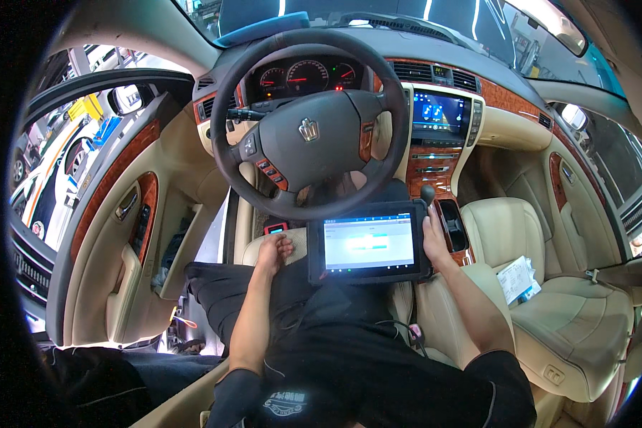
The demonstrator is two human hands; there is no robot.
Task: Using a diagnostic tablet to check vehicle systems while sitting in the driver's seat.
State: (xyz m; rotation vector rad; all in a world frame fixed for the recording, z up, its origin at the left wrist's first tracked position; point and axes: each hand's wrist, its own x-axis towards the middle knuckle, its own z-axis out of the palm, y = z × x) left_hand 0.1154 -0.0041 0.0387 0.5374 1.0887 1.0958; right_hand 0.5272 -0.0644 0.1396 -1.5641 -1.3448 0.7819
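A thick black-framed tablet [369, 246] rests on my lap below the steering wheel, its screen lit with a pale page and a bright glare in the middle. My right hand [434, 239] grips its right edge, the thumb along the frame. To the left of the tablet, apart from it, my left hand [274, 251] lies over the front of the seat with its fingers curled in; nothing shows in them. Just beyond that hand is a small red-and-black device [276, 228] with a little lit display.
The steering wheel [310, 128] stands close above the tablet. A gear lever [427, 194] rises beside my right hand. Papers [518, 279] lie on the passenger seat [571, 314]. At left the driver's door [132, 228] hangs open. The centre screen [441, 114] is lit.
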